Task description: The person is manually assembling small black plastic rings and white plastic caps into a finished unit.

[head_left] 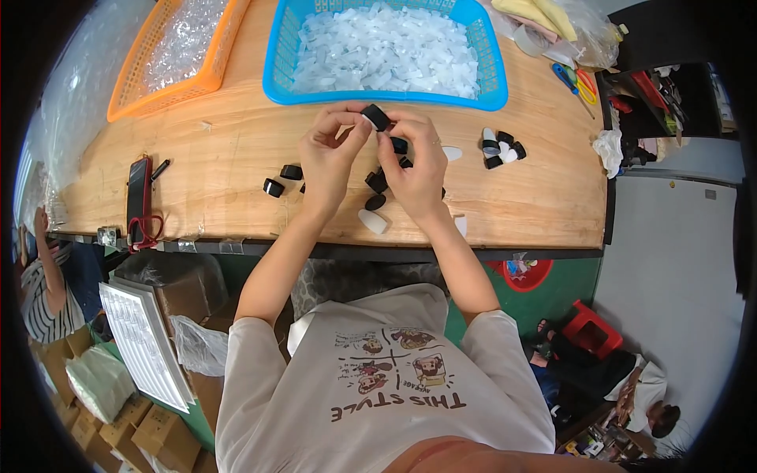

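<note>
Near the centre of the frame, just below the blue basket, the person is holding a small black cap up between both hands over the wooden table. The left hand is pinching it with thumb and fingertips drawn narrow around its left side, and the right hand is closing on its right side the same way, while seeming to be keeping more black pieces tucked under its curled fingers; what exactly is lying in that palm I cannot tell. The cap is looking like a short, squarish plug of hard dark plastic, matte, with a slightly rounded top. It is probably very light and stiff, not fragile, yet small and smooth enough to slip, so taking it by its side walls with fingertips, as both hands are doing, seems the sound grip. More loose black caps are lying on the wood to the left of the hands, and a cluster of black and white pieces is sitting to the right. White oval pieces are resting near the table's front edge. The blue basket is holding a heap of translucent white parts, an orange basket at upper left is holding clear bagged items, and a phone is lying at far left.
</note>
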`<state>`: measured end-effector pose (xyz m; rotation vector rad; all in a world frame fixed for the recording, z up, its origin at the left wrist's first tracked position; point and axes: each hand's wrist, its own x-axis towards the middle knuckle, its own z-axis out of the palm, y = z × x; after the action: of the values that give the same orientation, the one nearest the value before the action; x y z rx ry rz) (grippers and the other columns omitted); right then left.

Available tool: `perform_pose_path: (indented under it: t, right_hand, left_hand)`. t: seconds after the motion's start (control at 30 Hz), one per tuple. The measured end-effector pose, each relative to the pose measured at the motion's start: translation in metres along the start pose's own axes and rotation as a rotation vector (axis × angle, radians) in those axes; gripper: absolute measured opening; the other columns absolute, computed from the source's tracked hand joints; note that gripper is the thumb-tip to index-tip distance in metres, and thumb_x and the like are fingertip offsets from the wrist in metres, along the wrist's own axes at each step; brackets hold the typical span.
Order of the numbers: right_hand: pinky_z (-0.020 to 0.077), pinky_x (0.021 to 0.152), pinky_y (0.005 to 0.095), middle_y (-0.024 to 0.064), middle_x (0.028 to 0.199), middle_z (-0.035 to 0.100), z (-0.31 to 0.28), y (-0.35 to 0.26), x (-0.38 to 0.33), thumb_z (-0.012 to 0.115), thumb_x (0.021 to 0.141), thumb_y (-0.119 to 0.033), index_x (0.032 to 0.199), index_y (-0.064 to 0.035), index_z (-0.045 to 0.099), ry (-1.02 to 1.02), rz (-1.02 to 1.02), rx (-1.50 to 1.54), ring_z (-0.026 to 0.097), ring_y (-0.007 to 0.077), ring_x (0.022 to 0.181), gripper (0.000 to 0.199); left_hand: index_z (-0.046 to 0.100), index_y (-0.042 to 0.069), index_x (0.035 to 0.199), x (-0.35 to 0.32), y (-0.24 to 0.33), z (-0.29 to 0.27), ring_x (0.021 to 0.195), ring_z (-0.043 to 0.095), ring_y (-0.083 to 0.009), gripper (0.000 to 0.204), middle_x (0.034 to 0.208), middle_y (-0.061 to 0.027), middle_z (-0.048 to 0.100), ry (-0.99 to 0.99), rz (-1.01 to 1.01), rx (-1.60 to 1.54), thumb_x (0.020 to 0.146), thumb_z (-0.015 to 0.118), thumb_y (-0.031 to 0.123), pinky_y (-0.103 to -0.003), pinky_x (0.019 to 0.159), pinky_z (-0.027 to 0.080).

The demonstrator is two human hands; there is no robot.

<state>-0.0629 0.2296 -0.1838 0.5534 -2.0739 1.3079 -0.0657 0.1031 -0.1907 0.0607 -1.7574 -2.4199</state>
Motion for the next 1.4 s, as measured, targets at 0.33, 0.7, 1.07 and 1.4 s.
perform_pose_path:
  t: [0.33, 0.7, 1.07, 1.4]
  right_hand:
    - [0.0501, 0.071, 0.0349, 0.0139, 0.101, 0.058, -0.006, 0.001, 0.003, 0.061, 0.081, 0.002, 0.095, -0.0019, 0.059, -0.041, 0.082, -0.036, 0.061, 0.0281, 0.083, 0.014]
    - [0.0506, 0.070, 0.0321, 0.0104, 0.095, 0.063, -0.014, 0.007, 0.004, 0.068, 0.078, 0.000, 0.085, -0.0006, 0.063, -0.036, 0.107, 0.056, 0.064, 0.0256, 0.082, 0.009]
    - [0.0499, 0.063, 0.0306, 0.0089, 0.095, 0.061, -0.016, 0.006, 0.004, 0.067, 0.080, 0.002, 0.088, -0.0004, 0.064, -0.055, 0.007, 0.004, 0.062, 0.0228, 0.077, 0.009]
    - [0.0505, 0.063, 0.0317, 0.0114, 0.096, 0.058, -0.017, 0.006, 0.005, 0.066, 0.078, 0.002, 0.087, -0.0011, 0.059, 0.026, 0.034, -0.084, 0.061, 0.0251, 0.076, 0.011]
  left_hand:
    - [0.066, -0.005, 0.085, -0.007, 0.005, 0.008, 0.092, 0.060, -0.0128, 0.009, 0.105, -0.0084, 0.055, -0.058, 0.204, 0.197, 0.077, 0.068, -0.002, -0.026, 0.081, 0.053]
    - [0.067, -0.001, 0.085, -0.007, 0.005, 0.008, 0.086, 0.058, -0.0202, 0.009, 0.095, -0.0107, 0.058, -0.066, 0.542, 0.569, 0.076, 0.070, -0.001, -0.030, 0.072, 0.048]
    - [0.068, -0.001, 0.084, -0.011, 0.002, 0.008, 0.081, 0.058, -0.0190, 0.008, 0.090, -0.0091, 0.059, -0.007, 0.471, 0.452, 0.076, 0.070, -0.001, -0.029, 0.071, 0.048]
    - [0.064, -0.003, 0.085, -0.008, 0.001, 0.003, 0.088, 0.059, -0.0138, 0.010, 0.099, -0.0086, 0.055, -0.043, 0.482, 0.548, 0.076, 0.066, -0.005, -0.024, 0.076, 0.051]
